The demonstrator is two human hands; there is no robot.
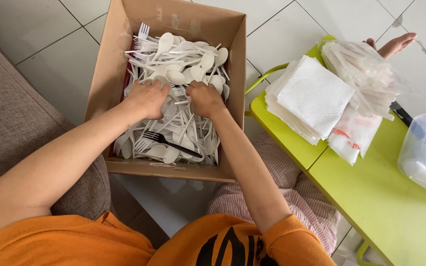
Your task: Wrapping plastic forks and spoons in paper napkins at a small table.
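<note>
— What's at your far left?

— A grey sofa (11, 128) edge, and beside it the cardboard box (109, 74) on the tiled floor (55, 54), open at the top.

— And inside the box?

— A heap of white plastic cutlery (183, 59), spoons and forks mixed, filling it. One black fork (168, 143) lies on the heap near the front wall, close to you.

— Where are your hands?

— Both are down in the box, side by side in the middle of the heap. Your left hand (148, 97) has its fingers curled down into the cutlery, knuckles up. Your right hand (204, 98) is just beside it, also curled and dug in. I cannot tell what either one actually grips; the fingertips are buried among the pieces.

— What's to the right of the box?

— A lime-green table (380, 197). On its near corner sits a stack of white napkins (311, 96). Touching that stack is a pile of clear bags (361, 79) of wrapped items, spilling over the table's far edge. A foot (395, 44) shows on the floor beyond that pile. At the right edge stands a clear plastic tub (425, 152), only partly in view.
</note>
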